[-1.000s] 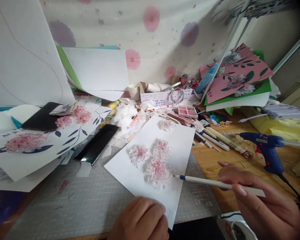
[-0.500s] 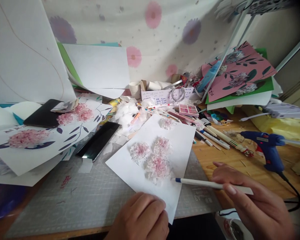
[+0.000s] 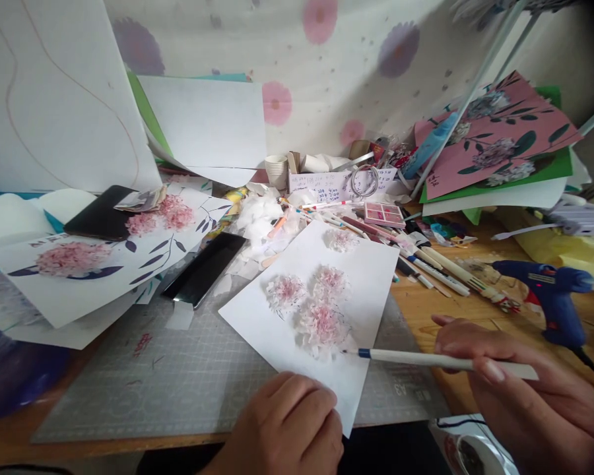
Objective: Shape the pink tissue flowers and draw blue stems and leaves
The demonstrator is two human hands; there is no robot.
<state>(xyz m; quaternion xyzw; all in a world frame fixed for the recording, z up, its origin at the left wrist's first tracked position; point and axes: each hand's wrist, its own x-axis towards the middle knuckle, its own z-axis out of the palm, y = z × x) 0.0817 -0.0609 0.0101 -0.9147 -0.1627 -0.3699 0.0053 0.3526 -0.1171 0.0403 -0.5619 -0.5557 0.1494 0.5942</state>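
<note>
A white sheet of paper (image 3: 257, 316) lies tilted on the grey cutting mat (image 3: 148, 389). Fluffy pink-and-white flowers stand out from it, among them a large one (image 3: 321, 323) near the middle. My left hand (image 3: 292, 419) is curled over the paper's lower edge, its thumb hidden. Between the fingers of my right hand (image 3: 509, 376) is a white pen (image 3: 420, 357) with a blue collar, held nearly level. Its dark tip points left and is at the lower right of the large flower; whether it touches the paper I cannot tell.
A black phone (image 3: 205, 270) lies left of the sheet, near finished flower pictures (image 3: 103, 284). Behind are white scraps (image 3: 260, 214), loose pens (image 3: 435, 267) and a pink palette (image 3: 383, 214). A blue glue gun (image 3: 549, 290) with a cord is beyond my right hand.
The pen's dark tip now shows beyond its blue collar, at the large flower's lower right. The whole view has shifted a little. My left hand stays on the paper.
</note>
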